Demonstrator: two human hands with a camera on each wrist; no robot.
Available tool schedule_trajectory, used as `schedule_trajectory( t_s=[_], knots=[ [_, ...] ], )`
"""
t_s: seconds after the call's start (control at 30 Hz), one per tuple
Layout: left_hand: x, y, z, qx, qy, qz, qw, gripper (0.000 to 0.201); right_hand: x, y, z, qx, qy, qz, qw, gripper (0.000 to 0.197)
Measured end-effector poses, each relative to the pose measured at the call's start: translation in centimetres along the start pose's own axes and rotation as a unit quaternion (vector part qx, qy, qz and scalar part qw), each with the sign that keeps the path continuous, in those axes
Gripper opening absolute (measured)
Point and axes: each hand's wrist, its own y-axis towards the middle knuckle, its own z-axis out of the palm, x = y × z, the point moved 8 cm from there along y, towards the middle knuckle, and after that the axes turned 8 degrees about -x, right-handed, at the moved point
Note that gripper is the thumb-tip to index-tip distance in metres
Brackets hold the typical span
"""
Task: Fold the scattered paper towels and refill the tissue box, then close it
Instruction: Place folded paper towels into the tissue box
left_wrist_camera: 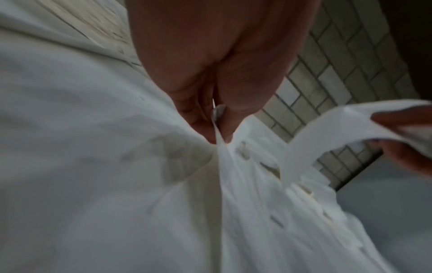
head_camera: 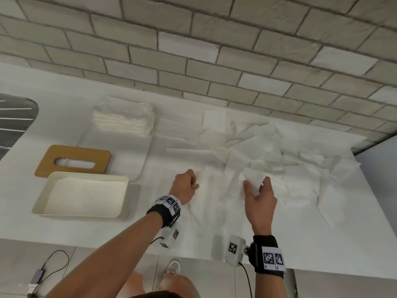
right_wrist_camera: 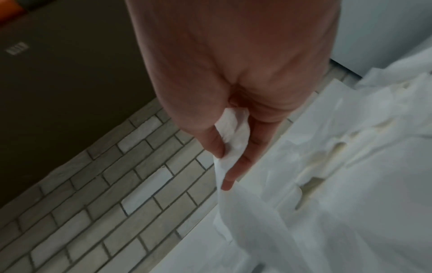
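- Wood first, at about nine o'clock on the white counter (head_camera: 214, 244): the slotted wooden lid (head_camera: 73, 159) lies flat, off the box, touching the far edge of the cream tissue box (head_camera: 81, 194), which sits open just nearer the person.
- At about eleven o'clock, behind the lid, a stack of folded towels (head_camera: 123, 119) rests at the far end of a shallow white tray (head_camera: 148, 147), waiting to go into the box.
- The left hand (head_camera: 185, 186), near the centre of the counter, has thumb and fingers (left_wrist_camera: 187, 103) curled tight, pinching one corner of the paper towel (head_camera: 214, 190) that lies spread flat between the two hands.
- The right hand (head_camera: 261, 195), toward three o'clock of the left, pinches the opposite far corner between thumb and fingers (right_wrist_camera: 247, 147), lifted slightly off the counter.
- From one to three o'clock sprawls the heap of scattered towels (head_camera: 290, 151), crumpled and overlapping, still unfolded.
- The step in hand looks to be folding this one sheet. To do it well, I judge both corners should rise together with light, even tension, so the thin paper neither tears nor drags its neighbours.
- Bring the held edge square onto the opposite edge, check the corners meet, then press the crease flat before adding it to the stack.
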Motion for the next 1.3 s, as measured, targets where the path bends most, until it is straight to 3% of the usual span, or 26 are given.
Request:
schedule_trajectory(
  t_s=[0.17,0.27,0.33,0.4,0.5,0.67,0.8,1.0,1.13,1.3],
  knots=[
    [-2.5,-1.1,-6.2,-0.041,-0.062,0.042,0.996,0.053,3.4,-0.3,1.0,0.036,-0.054,-0.041,0.997,0.035],
    [-3.5,-2.1,-11.1,-0.084,-0.042,0.064,0.993,0.046,7.1,-2.6,3.1,0.094,-0.028,-0.080,0.992,0.068],
    [-3.9,-3.2,-15.3,-0.114,-0.037,0.086,0.989,0.043,10.4,-5.1,5.1,0.154,-0.014,-0.140,0.978,0.078],
    [-3.3,-4.3,-19.8,-0.134,-0.025,0.092,0.986,0.039,13.6,-8.0,7.7,0.209,-0.011,-0.179,0.961,0.062],
    [-1.0,-5.9,-27.1,-0.175,0.026,0.091,0.980,0.015,17.7,-12.7,12.2,0.264,0.025,-0.193,0.945,0.028],
    [3.1,-9.7,-39.4,-0.264,0.048,0.043,0.963,0.016,24.7,-19.9,19.2,0.363,0.191,-0.105,0.906,0.017],
    [5.8,-12.6,-47.0,-0.331,0.051,0.026,0.942,0.021,25.9,-22.0,22.1,0.342,0.305,-0.021,0.889,0.014],
    [8.8,-15.3,-51.7,-0.362,0.069,0.038,0.929,0.036,20.5,-23.5,26.7,0.326,0.186,-0.003,0.927,0.017],
    [9.2,-16.0,-51.8,-0.353,0.090,0.061,0.929,0.031,17.4,-23.9,29.6,0.333,0.006,-0.043,0.942,0.021],
    [8.2,-16.1,-49.8,-0.306,0.061,0.097,0.945,0.013,15.1,-24.4,30.7,0.386,-0.183,-0.070,0.901,0.024]
  ],
)
